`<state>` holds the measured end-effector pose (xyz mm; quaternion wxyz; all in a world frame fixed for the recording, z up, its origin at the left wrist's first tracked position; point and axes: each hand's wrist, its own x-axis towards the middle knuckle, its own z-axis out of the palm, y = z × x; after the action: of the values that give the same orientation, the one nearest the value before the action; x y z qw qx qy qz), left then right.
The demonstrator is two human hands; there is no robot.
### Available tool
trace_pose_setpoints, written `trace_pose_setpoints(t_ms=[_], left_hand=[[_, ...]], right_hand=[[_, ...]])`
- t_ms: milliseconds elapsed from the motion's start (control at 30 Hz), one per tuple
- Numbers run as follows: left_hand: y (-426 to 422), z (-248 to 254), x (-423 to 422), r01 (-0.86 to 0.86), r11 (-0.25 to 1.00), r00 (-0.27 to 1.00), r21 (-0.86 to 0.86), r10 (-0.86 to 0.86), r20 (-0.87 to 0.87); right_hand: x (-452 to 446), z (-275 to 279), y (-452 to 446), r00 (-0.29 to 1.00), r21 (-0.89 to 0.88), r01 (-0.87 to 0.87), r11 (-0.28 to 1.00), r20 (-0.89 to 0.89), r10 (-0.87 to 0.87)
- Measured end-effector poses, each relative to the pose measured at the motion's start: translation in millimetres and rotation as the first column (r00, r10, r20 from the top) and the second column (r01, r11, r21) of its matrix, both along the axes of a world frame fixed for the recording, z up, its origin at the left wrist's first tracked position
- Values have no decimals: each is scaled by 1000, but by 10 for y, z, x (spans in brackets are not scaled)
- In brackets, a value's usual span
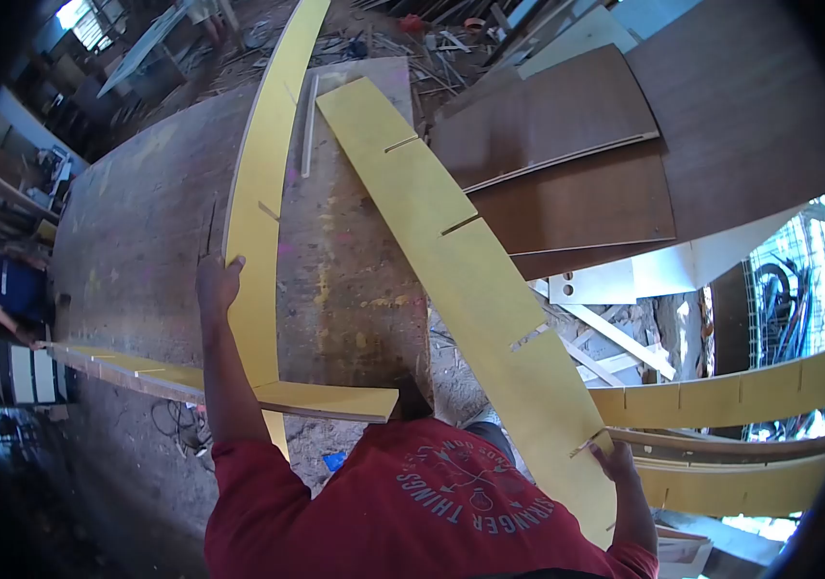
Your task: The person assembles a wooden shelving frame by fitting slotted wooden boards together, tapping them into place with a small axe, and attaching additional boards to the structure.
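Big table: a wide brown wooden table [152, 203] with yellow and pink paint spots on its rough top.
My left hand: my left hand [219, 280] is closed on the left edge of a long yellow wooden board [265, 145]. My thumb sits over the edge. The board goes across the table and past its far side.
My right hand: my right hand [617, 461] is clamped on the edge of a wide yellow wooden board with slots [475, 280], right by one slot. Its far end is over the table; its near end sticks out past the table's right side.
Little stick: a thin pale wood strip [310, 125] lies on the table, between my two boards.
Near side of table: a slim yellow slotted board [133, 367] runs along here. A person in a dark blue shirt [19, 289], left of the table, has a hand at its end.
Right of table: big brown flat sheets [567, 193], then curved yellow slotted boards [721, 400] closer to me.
Floor: messy wood scraps [441, 63] lie past the table's far side.
Room: a bright window [84, 24] shines far behind the table, to the left.
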<state>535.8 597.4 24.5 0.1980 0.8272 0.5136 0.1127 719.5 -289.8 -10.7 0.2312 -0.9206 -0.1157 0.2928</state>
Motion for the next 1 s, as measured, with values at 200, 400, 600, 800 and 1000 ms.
trace_pose_setpoints(t_ms=[200,400,600,800,1000], left_hand=[[-31,335,3,-70,996,990,-51,76,121],[-6,354,36,-22,1000,969,1,21,247],[-2,243,123,-22,999,991,26,19,132],[-196,103,221,-13,1000,996,6,12,90],[-157,-353,96,-54,997,999,-50,54,3]], right_hand=[[299,-93,595,988,46,-103,994,119,97],[909,-376,2258,970,-91,-243,966,-49,239],[1342,-772,4219,884,-110,-463,880,15,467],[1246,-587,5512,811,-50,-567,822,140,568],[1421,-870,4532,830,215,-471,856,437,347]])
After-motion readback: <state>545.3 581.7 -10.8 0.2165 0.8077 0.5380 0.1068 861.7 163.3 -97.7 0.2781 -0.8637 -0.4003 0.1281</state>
